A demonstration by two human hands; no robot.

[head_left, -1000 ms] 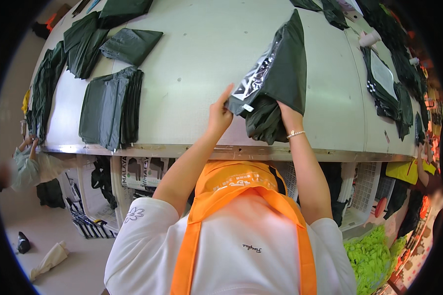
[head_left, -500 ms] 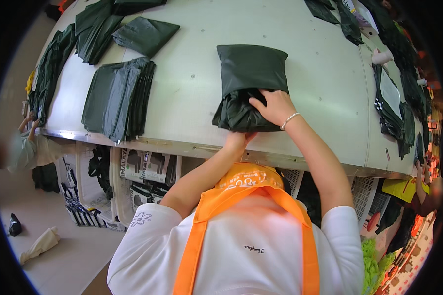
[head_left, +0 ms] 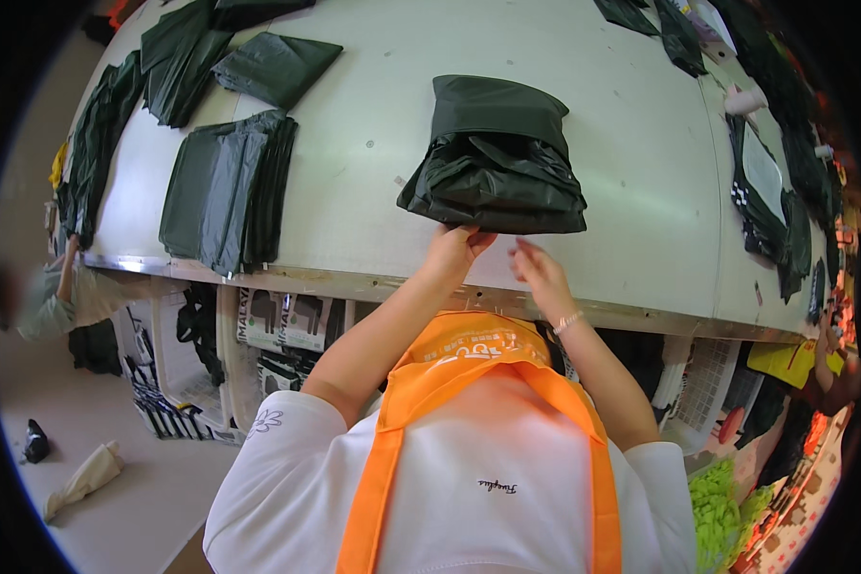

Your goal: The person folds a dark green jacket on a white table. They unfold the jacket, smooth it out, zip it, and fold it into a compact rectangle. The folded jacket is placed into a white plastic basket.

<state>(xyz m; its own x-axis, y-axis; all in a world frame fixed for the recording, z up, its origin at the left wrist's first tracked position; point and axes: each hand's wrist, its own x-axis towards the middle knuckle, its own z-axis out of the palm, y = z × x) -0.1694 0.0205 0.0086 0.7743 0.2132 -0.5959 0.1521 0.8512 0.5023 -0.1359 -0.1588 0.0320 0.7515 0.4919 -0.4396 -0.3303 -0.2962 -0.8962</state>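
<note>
In front of me on the table is a dark green fabric pouch [head_left: 499, 107], its mouth gaping toward me and crumpled dark green fabric bunched inside. My left hand [head_left: 457, 253] is closed on the pouch's near edge, with some fingers hidden beneath it. Just short of that edge, to the right, my right hand [head_left: 542, 275] is apart from the pouch. Its fingers are half bent, spread a little and slightly blurred, with nothing visible between them.
Left of the pouch lies a stack of folded dark green pieces [head_left: 228, 191], with another folded piece [head_left: 277, 71] behind it. Dark garments [head_left: 763, 191] lie at the right. Below the table edge [head_left: 354, 284] stand white baskets [head_left: 706, 387]. Other people work at both far sides.
My right hand has come out of the pouch's mouth and drawn back toward me. The pouch's near part has lifted and widened, while my left hand stays at its near edge.
</note>
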